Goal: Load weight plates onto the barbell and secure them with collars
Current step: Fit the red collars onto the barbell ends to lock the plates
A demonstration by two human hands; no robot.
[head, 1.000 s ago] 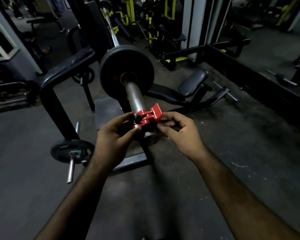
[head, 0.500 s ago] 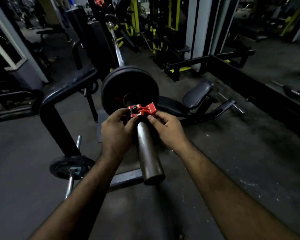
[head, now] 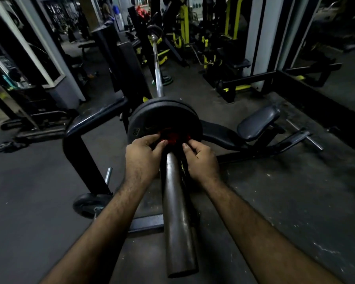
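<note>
Red collar (head: pixel 173 138) against black weight plates (head: pixel 164 117). Barbell sleeve (head: pixel 177 212) dull dark grey-brown steel with pale scuffs; shaft (head: pixel 157 64) bright silver. Bench pads (head: pixel 258 124) and frame (head: pixel 80 152) black. Floor (head: pixel 29 191) dark grey, flecked white at right. Background machines (head: pixel 182 29) yellow and black.

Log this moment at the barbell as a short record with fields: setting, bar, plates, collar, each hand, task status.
setting: dim gym, dark floor
bar: barbell sleeve points toward the camera, its end bare
plates: black weight plates loaded on the sleeve
collar: red collar on the sleeve, up at the plate face, largely hidden by fingers
left hand: left hand grips the collar's left side
right hand: right hand pinches its right side
task status: plates on; whether the collar is locked cannot be told
nearby: small plate on a peg, padded seat
</note>
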